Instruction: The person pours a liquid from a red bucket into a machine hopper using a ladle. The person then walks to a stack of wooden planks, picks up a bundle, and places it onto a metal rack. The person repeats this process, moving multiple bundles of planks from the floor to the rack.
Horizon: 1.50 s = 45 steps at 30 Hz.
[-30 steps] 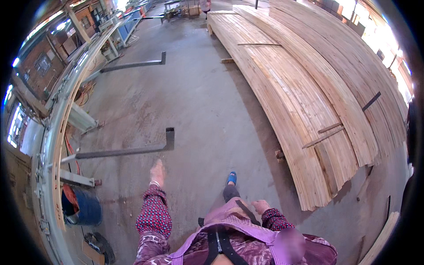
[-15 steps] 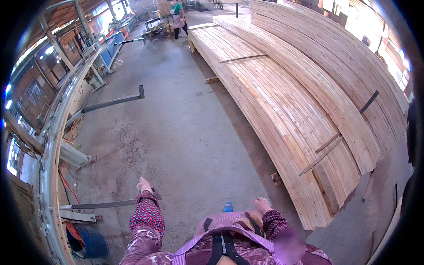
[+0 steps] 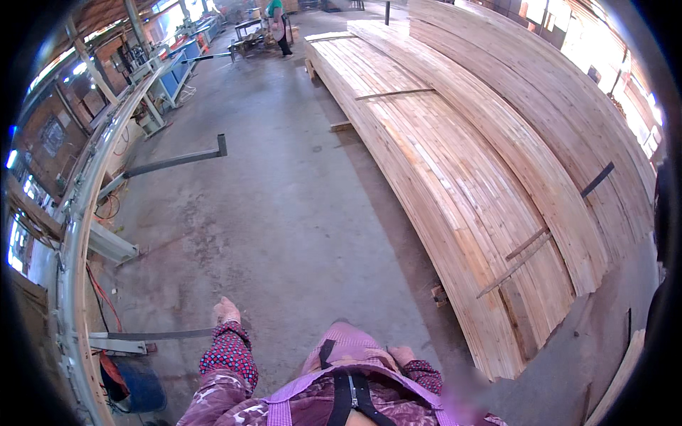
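My left hand, below a patterned cuff, hangs in front of me on the left. It is nearest to a dark metal bar sticking out from the long machine frame; I cannot tell whether they touch. Nothing shows in that hand, and its fingers are too small and foreshortened to read. Close beside my purple apron is my right hand, with its fingers partly hidden and blurred. No held thing shows there either. To its right lies a long stack of pale wooden boards.
A long rail-like machine frame runs along the left, with another bar jutting over the floor. A blue bin stands at the lower left. Taller board stacks rise behind the near one. A person stands far ahead.
The view has shifted slightly. My right hand has come in lower and nearer the apron, and my left hand sits a little lower. The far person is closer to the upper edge.
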{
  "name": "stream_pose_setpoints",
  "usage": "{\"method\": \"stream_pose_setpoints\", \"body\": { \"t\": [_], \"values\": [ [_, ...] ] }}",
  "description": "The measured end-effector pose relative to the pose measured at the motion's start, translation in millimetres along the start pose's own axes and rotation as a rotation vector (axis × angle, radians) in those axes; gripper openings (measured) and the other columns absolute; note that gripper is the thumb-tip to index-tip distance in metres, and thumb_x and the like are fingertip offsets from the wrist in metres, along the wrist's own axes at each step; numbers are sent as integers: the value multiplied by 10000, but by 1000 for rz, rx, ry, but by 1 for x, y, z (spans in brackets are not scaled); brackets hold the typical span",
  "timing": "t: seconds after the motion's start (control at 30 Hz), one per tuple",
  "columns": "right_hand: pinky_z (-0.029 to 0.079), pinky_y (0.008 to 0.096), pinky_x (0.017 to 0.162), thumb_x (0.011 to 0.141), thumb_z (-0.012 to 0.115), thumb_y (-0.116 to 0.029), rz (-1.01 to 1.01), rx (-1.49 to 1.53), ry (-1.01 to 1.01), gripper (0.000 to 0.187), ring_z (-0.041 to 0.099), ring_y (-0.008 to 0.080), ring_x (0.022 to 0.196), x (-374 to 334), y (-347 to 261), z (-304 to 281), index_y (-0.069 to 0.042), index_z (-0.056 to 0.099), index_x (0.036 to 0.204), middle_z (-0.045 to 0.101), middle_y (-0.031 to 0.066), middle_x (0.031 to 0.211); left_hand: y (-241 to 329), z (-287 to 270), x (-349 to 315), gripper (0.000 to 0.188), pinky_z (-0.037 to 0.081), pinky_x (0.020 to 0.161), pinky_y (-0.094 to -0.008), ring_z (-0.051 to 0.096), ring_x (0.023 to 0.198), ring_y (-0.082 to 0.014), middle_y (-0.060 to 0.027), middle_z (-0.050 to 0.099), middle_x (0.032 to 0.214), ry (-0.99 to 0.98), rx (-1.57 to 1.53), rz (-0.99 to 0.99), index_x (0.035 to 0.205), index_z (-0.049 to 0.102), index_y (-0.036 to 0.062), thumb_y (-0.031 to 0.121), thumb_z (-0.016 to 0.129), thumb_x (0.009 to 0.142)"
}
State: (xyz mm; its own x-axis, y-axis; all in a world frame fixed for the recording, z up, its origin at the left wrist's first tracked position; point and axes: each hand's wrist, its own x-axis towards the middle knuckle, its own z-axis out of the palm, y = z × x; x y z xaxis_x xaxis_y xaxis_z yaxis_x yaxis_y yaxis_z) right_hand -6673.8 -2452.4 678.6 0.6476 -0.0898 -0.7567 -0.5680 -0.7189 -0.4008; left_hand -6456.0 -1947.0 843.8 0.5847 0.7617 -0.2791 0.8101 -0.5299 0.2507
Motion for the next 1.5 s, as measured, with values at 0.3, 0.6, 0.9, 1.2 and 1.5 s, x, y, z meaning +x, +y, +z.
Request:
{"method": "stream_pose_setpoints", "body": {
  "t": [0.3, 0.6, 0.9, 1.2, 1.5],
  "values": [
    [452, 453, 976, 845, 511, -452, 6, 92, 157, 510, 594, 409, 1123, 15, -26, -38, -28, 698, 1057, 650, 260, 1132, -9, 16, 14, 618, 491, 907, -502, 639, 1061, -401, -273, 671, 1073, 27, 6, 45, 1079, 690, -40, 475, 361, 981],
    [474, 459, 954, 870, 504, -438, 42, 110, 84, 484, 600, 430, 1115, 14, -51, -35, -54, 688, 1102, 642, 269, 1145, 15, -17, -22, 611, 464, 953, -496, 605, 1118, -410, -291, 639, 1137, -8, -119, -42, 1075, 677, -66, 455, 374, 971],
    [449, 434, 1005, 841, 534, -414, -55, -4, 71, 493, 595, 386, 1160, 54, -21, -8, -33, 699, 1106, 640, 248, 1187, 11, -11, -16, 595, 478, 933, -499, 623, 1081, -419, -271, 661, 1104, 24, -101, -19, 1056, 685, -63, 435, 373, 968],
    [455, 449, 972, 886, 480, -411, -7, 142, 79, 447, 588, 406, 1128, 17, -47, -19, -74, 698, 1084, 637, 250, 1165, 15, -13, -20, 612, 484, 936, -486, 631, 1083, -400, -263, 671, 1091, -13, -77, 3, 1039, 689, -62, 457, 367, 991],
    [468, 486, 949, 916, 481, -328, -162, -69, 148, 343, 588, 427, 1100, 44, -11, 10, -86, 670, 1067, 636, 242, 1149, 12, -8, -13, 611, 477, 952, -480, 623, 1109, -381, -269, 657, 1131, -16, -71, -13, 1080, 673, -63, 451, 355, 992]
  ]
}}
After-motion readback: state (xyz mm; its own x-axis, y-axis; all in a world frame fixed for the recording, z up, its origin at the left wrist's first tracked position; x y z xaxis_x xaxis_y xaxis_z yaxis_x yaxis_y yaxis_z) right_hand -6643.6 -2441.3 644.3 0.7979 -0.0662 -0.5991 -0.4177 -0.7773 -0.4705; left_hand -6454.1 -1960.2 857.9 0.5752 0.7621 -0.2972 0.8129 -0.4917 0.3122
